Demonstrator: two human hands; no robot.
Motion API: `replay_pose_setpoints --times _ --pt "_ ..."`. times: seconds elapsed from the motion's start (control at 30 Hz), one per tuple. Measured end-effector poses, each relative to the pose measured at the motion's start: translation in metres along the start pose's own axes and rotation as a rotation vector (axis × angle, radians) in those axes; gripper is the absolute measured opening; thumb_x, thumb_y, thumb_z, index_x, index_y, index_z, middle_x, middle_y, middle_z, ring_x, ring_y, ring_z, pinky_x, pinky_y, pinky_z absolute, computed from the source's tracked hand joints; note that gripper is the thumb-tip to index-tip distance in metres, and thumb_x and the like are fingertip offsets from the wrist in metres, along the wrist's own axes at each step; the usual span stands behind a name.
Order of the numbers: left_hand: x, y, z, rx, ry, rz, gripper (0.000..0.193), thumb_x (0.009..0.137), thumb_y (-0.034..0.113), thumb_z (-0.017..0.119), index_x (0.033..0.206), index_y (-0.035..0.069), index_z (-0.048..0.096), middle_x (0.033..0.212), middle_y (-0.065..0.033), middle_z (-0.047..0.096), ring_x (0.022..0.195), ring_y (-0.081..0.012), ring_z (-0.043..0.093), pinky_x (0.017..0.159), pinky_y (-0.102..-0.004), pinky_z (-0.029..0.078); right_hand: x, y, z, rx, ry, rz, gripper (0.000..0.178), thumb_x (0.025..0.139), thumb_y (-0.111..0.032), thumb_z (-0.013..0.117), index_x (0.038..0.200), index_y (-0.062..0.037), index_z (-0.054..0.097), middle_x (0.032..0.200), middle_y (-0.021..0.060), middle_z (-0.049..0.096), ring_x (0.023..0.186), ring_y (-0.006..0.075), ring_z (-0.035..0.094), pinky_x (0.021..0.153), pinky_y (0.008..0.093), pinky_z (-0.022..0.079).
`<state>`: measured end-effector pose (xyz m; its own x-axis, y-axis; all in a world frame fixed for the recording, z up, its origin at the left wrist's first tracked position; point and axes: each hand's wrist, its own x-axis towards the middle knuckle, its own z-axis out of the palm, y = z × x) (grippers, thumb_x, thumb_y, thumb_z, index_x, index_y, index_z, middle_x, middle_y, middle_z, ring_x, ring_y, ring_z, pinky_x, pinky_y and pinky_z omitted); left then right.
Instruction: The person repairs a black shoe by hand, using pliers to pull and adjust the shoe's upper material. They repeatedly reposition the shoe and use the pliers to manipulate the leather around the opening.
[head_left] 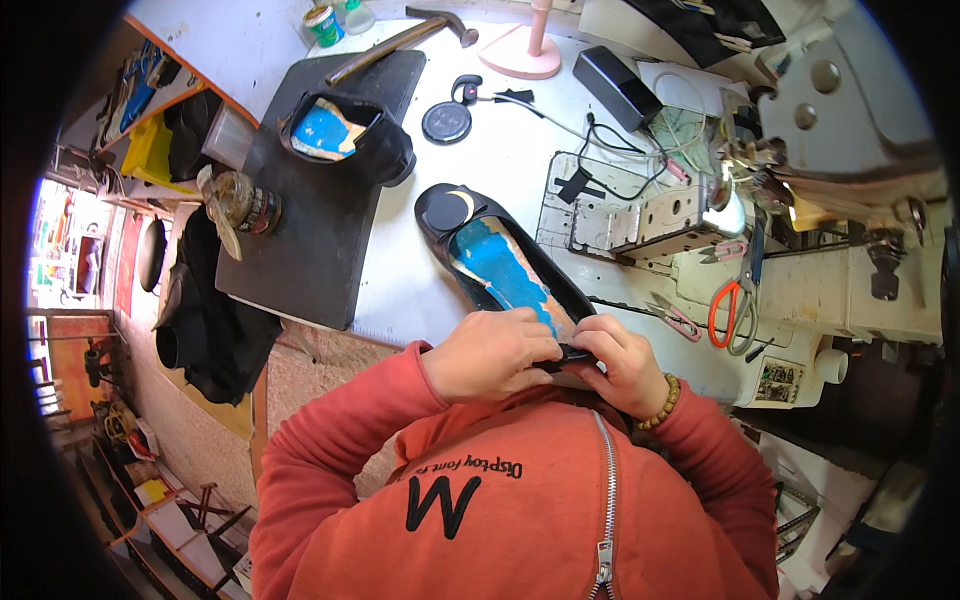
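A black flat shoe (525,247) with a round ornament on its toe lies on the white table, toe pointing away from me. Its inside shows a blue and tan worn lining. My left hand (492,350) grips the heel end from the left, fingers curled over the rim. From the right, my right hand (617,362) pinches the same heel rim, thumb and fingers together. Both hands nearly meet there and hide most of the heel. The matching black shoe (385,150) rests on a dark board at the upper left, its blue lining showing.
The dark board (310,240) also carries a hammer (385,50) and a glass jar (250,203) with a brush or spatula. A sewing machine (850,90) stands on the right. Orange-handled scissors (728,312), thread snips (677,318) and a black box (617,88) with cables lie nearby.
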<state>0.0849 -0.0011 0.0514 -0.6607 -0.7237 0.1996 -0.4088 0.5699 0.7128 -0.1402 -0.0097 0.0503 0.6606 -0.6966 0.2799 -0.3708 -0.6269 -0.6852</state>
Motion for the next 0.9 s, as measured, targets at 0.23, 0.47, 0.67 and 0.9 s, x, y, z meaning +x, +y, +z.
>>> replay_pose_setpoints --times 0.23,0.47,0.67,0.9 --pt "-0.011 -0.010 0.016 -0.122 0.202 -0.017 0.016 0.072 0.011 0.074 0.086 0.010 0.067 0.082 -0.0013 0.063 0.077 -0.0233 0.059 0.064 -0.0345 0.049 0.000 -0.005 0.007 -0.081 -0.055 -0.037 0.035 0.069 -0.001 0.074 0.100 -0.0014 0.059 0.099 0.0115 0.060 0.075 0.0269 0.064 0.061 0.0323 0.053" --pt "-0.013 -0.013 0.019 -0.169 0.286 0.006 0.017 0.068 0.009 0.074 0.083 0.010 0.068 0.080 -0.0022 0.063 0.076 -0.0226 0.060 0.063 -0.0335 0.049 0.006 -0.008 0.009 -0.091 -0.109 -0.012 0.034 0.068 0.000 0.072 0.099 -0.0006 0.060 0.099 0.0119 0.061 0.075 0.0263 0.064 0.060 0.0317 0.053" --pt "-0.014 -0.010 0.013 -0.100 0.216 0.035 0.015 0.070 0.011 0.072 0.083 0.008 0.067 0.078 -0.0020 0.060 0.076 -0.0220 0.058 0.067 -0.0330 0.049 0.010 -0.015 0.007 -0.126 -0.133 0.031 0.027 0.066 -0.001 0.072 0.091 -0.0025 0.062 0.092 0.0092 0.062 0.068 0.0242 0.063 0.055 0.0311 0.051" --pt "-0.016 -0.006 0.013 -0.102 0.208 -0.028 0.011 0.074 0.012 0.070 0.084 0.010 0.068 0.080 -0.0015 0.062 0.080 -0.0209 0.060 0.089 -0.0389 0.049 0.009 -0.016 0.008 -0.121 -0.147 0.015 0.026 0.067 -0.001 0.072 0.090 -0.0030 0.062 0.091 0.0085 0.061 0.067 0.0234 0.063 0.054 0.0311 0.051"
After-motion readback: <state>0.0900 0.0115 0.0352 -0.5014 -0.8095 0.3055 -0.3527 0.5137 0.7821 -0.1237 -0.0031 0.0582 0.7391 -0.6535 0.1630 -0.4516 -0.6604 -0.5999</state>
